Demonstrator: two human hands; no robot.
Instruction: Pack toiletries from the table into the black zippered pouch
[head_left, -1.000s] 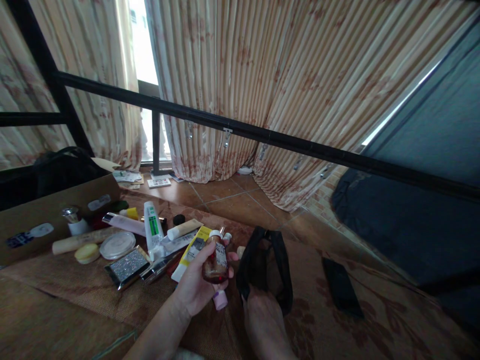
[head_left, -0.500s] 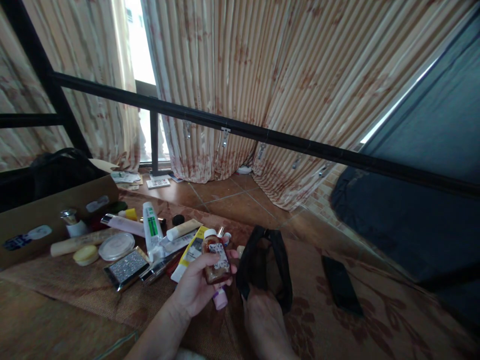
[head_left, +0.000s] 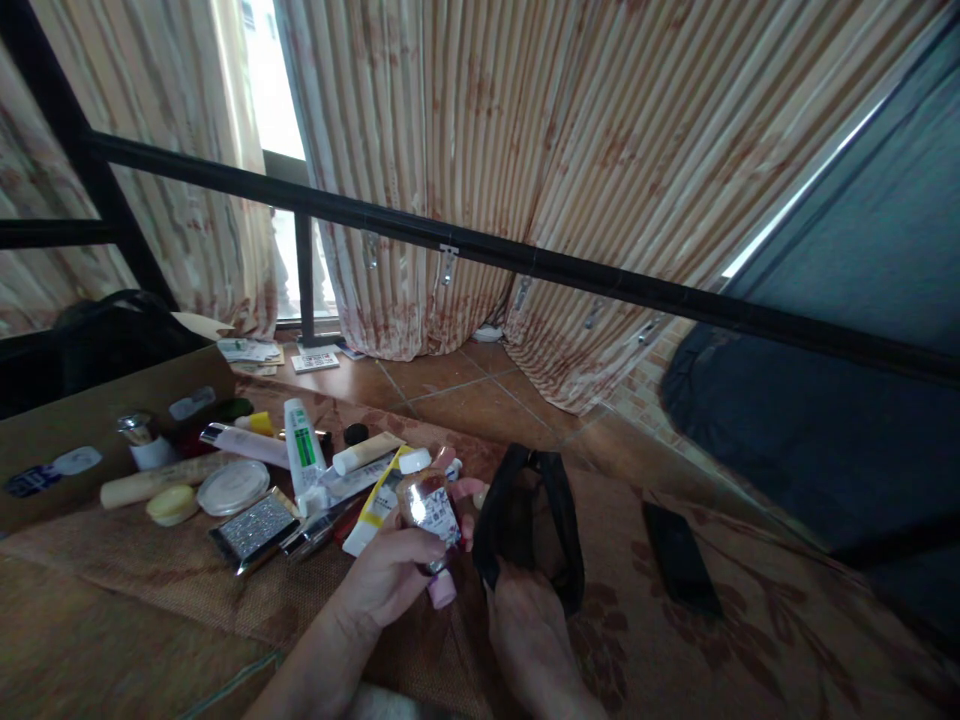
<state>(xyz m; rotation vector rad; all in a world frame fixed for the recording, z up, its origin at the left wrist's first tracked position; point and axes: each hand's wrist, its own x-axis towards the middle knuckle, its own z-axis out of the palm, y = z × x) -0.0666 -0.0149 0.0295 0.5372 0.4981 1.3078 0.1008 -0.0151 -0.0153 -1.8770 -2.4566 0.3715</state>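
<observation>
Lower centre, your left hand [head_left: 386, 580] grips a white-capped bottle [head_left: 429, 497], label facing you. Your right hand [head_left: 529, 630] (fingertips hidden) clasps a black pouch [head_left: 568, 510], apparently propping it open.

Left hand [head_left: 386, 575] is gripping, thumb [head_left: 418, 545] lying crosswise, fingers [head_left: 469, 530] showing partly; left forearm [head_left: 319, 655] is slanting up rightward. Right hand [head_left: 529, 625] is showing its back, fingertips hidden; right forearm [head_left: 568, 697] is slanting up leftward.

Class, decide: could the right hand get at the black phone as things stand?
Probably yes, if the right hand releases the black pouch: only patterned cloth shows between that and the black phone.
</observation>
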